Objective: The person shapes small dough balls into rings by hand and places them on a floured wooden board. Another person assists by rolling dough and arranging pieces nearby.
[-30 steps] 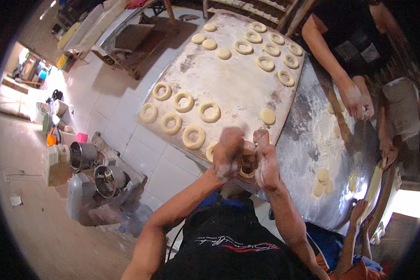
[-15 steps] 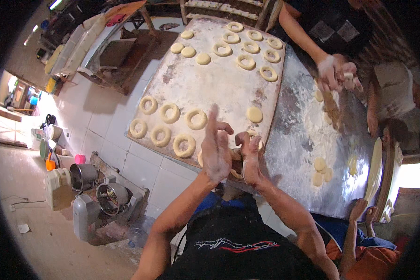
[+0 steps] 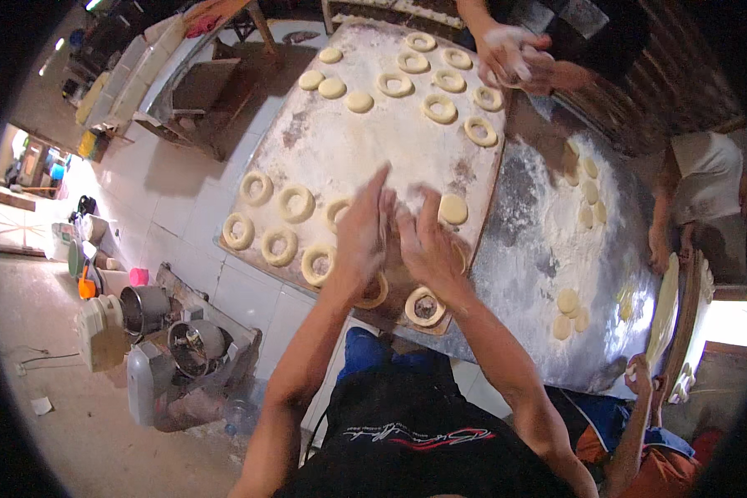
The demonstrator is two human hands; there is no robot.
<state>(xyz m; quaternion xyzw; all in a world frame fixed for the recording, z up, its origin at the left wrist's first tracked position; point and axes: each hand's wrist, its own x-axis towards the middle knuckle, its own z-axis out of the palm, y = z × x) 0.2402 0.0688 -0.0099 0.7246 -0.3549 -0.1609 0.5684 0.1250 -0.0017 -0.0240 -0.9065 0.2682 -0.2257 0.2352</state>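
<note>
My left hand (image 3: pixel 363 236), fingers stretched out, and my right hand (image 3: pixel 423 242), fingers apart and slightly bent, are close together over the near half of a floured board (image 3: pixel 373 133); I can make out nothing held, though their inner sides are partly hidden and blurred. A flat dough disc (image 3: pixel 453 208) lies just beyond my right hand. Dough rings surround them: one (image 3: pixel 319 266) left of my left wrist, another (image 3: pixel 424 306) by the near edge under my right forearm, others partly covered. More rings (image 3: pixel 438 109) and discs (image 3: pixel 358 102) lie on the far half.
A steel table (image 3: pixel 523 282) bears flour and dough discs (image 3: pixel 567 301). A co-worker's hands (image 3: pixel 513 58) are over the far right corner; another's hands (image 3: pixel 637 373) hold a long pale dough strip (image 3: pixel 664 311). Mixers (image 3: pixel 189 344) stand lower left; a bench (image 3: pixel 183 100) upper left.
My hands have moved farther over the board, the right opening its fingers, uncovering rings at the near edge. The co-worker's hands at upper right have moved up and left to the board's corner.
</note>
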